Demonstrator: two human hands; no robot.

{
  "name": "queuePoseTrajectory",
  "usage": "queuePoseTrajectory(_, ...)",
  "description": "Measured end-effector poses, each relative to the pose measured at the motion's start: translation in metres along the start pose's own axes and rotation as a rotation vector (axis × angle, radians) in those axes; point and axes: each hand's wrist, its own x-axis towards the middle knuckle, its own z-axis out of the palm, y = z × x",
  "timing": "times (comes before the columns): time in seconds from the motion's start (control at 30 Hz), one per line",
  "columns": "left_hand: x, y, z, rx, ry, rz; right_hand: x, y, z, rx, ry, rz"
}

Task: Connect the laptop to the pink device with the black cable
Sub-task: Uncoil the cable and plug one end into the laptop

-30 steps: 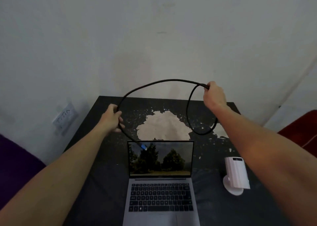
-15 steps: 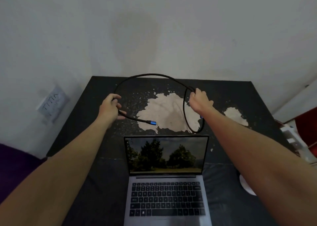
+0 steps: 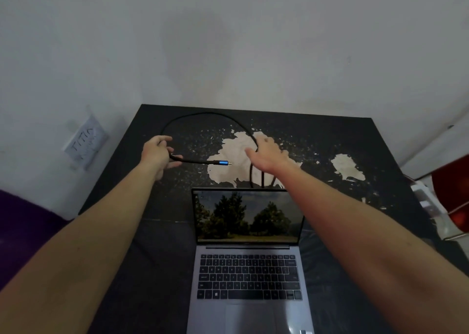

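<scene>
An open grey laptop point(image 3: 250, 270) stands on the dark table point(image 3: 317, 135), its screen showing trees. My left hand point(image 3: 156, 153) grips the black cable point(image 3: 203, 114) near one end, and the blue plug point(image 3: 223, 163) sticks out to the right above a worn pale patch. From there the cable arcs back over the table to my right hand point(image 3: 267, 154). It passes between that hand's thumb and loosely spread fingers. Loops hang below the hand, behind the laptop screen. The pink device is not in view.
The table is pushed against a white wall. A labelled wall plate point(image 3: 86, 141) sits on the left wall. A purple seat point(image 3: 22, 222) lies at the left, a red chair point(image 3: 451, 196) and some white clutter point(image 3: 426, 201) at the right.
The view has tilted down and closer. My right hand has lowered with the cable towards the table and its fingers have loosened. The blue plug now points right above the pale patch.
</scene>
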Motion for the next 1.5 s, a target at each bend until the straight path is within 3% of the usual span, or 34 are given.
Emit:
queuePoseTrajectory(0.17, -0.01, 0.009, -0.021, -0.081, 0.026, -0.051, -0.035, -0.046, 0.01, 0.079, -0.135, -0.345)
queuePoseTrajectory(0.33, -0.018, 0.011, -0.047, -0.181, 0.039, -0.109, -0.061, -0.071, 0.023, -0.166, -0.021, -0.46)
queuePoseTrajectory(0.43, -0.026, 0.009, -0.061, -0.061, 0.046, -0.121, -0.08, -0.08, 0.031, -0.046, -0.007, -0.442)
queuePoseTrajectory(0.53, -0.036, 0.002, -0.072, 0.73, 0.118, 0.207, -0.098, -0.087, 0.039, 0.16, -0.045, -0.368)
queuePoseTrajectory(0.6, -0.056, -0.002, -0.073, 0.843, 0.019, 0.609, -0.109, -0.09, 0.047, 0.212, -0.084, -0.336)
queuePoseTrajectory(0.67, -0.08, -0.009, -0.073, 0.788, -0.26, 0.857, -0.12, -0.095, 0.054, 0.265, -0.112, -0.313)
queuePoseTrajectory(0.73, -0.104, -0.022, -0.075, 0.806, -0.463, 0.846, -0.127, -0.095, 0.06, 0.345, -0.12, -0.256)
queuePoseTrajectory(0.8, -0.121, -0.036, -0.078, 0.846, -0.535, 0.806, -0.136, -0.093, 0.065, 0.423, -0.152, -0.19)
queuePoseTrajectory(1.0, -0.144, -0.081, -0.084, 1.038, -0.498, 0.696, -0.172, -0.055, 0.085, 0.578, -0.201, -0.061)
queuePoseTrajectory(1.13, -0.152, -0.12, -0.084, 1.118, -0.524, 0.736, -0.196, 0.003, 0.101, 0.637, -0.228, 0.051)
queuePoseTrajectory(1.33, -0.165, -0.177, -0.067, 1.156, -0.533, 0.773, -0.218, 0.094, 0.131, 0.508, -0.186, 0.185)
queuePoseTrajectory(1.5, -0.163, -0.22, -0.052, 1.223, -0.496, 0.806, -0.218, 0.154, 0.155, 0.185, -0.008, 0.192)
